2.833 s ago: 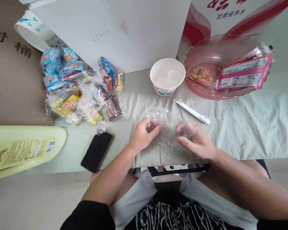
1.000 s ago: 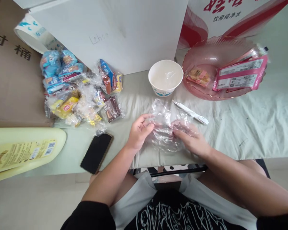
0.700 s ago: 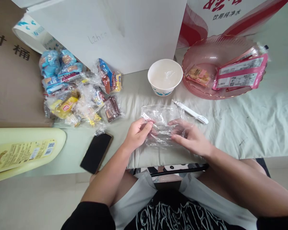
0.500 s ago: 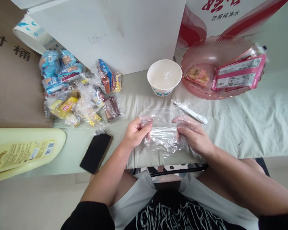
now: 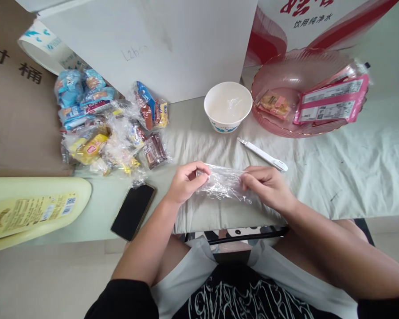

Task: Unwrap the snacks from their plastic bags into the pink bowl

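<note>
Pale green cloth (image 5: 339,181) runs left to right, a white box (image 5: 186,48) at its far side. Close to the near edge, between my hands, is a clear plastic film (image 5: 222,183) bunched into a narrow strip — my left hand (image 5: 186,182) pinches its left end, my right hand (image 5: 268,185) its right. Beyond are a paper bowl (image 5: 227,126) and a white knife (image 5: 262,154). I seem to be stretching or folding the film; the next move probably calls for firm, even pinches — it looks slippery.
</note>
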Demonstrator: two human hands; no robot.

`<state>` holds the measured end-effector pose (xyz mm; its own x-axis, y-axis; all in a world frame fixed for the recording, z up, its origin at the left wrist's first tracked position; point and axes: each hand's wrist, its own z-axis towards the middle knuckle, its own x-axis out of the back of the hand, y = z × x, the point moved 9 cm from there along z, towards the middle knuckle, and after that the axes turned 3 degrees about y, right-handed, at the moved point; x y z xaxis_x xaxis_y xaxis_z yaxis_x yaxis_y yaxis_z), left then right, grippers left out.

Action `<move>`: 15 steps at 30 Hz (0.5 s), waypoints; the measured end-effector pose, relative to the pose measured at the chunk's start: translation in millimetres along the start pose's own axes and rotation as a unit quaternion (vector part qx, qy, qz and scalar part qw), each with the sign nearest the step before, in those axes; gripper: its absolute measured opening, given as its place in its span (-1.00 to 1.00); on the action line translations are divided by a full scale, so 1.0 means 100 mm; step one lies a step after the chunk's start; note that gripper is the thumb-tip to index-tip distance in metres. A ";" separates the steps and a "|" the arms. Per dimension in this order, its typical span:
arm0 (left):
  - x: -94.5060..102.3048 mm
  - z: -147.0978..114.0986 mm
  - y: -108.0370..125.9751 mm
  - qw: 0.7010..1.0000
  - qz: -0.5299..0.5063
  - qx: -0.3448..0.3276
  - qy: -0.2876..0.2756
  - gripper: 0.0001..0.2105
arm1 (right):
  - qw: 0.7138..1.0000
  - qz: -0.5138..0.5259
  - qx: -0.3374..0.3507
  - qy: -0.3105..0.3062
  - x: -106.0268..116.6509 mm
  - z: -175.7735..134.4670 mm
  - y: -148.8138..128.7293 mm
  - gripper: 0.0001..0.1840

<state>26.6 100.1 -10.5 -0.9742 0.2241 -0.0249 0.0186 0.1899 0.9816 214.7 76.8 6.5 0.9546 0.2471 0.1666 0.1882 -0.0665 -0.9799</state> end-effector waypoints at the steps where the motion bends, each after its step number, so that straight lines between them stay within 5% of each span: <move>1: 0.00 0.00 -0.02 1.000 0.007 0.005 -0.001 -0.89 | 0.999 -0.039 0.009 0.000 -0.01 0.00 0.00 -0.57; 4: 0.00 0.01 -0.05 1.000 0.013 0.006 -0.006 -0.81 | 0.995 -0.092 -0.018 0.038 0.03 0.00 0.08 -0.81; 6: 0.06 0.03 0.01 0.998 0.037 -0.041 0.028 -0.82 | 0.993 -0.070 -0.049 0.075 0.09 -0.01 0.15 -0.70; 8: 0.21 -0.02 0.19 0.977 0.090 -0.138 0.139 -0.85 | 0.992 -0.037 -0.061 0.103 0.14 -0.01 0.18 -0.56; 11: 0.32 -0.29 0.47 0.903 0.139 -0.288 0.288 -0.82 | 0.992 -0.045 -0.060 0.097 0.14 0.00 0.14 -0.73; 13: 0.19 -0.40 0.56 0.885 0.164 -0.340 0.271 -0.82 | 0.994 -0.063 -0.047 0.080 0.10 0.00 0.10 -0.85; 15: -0.03 -0.42 0.55 0.897 0.202 -0.343 0.195 -0.84 | 0.996 -0.062 -0.008 0.068 0.05 -0.02 0.01 -0.87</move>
<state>21.3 70.0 51.6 -0.9265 -0.2335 0.2952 0.3745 -0.4936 0.7849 220.4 76.2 6.2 0.9460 0.1220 0.3003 0.3089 -0.0591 -0.9493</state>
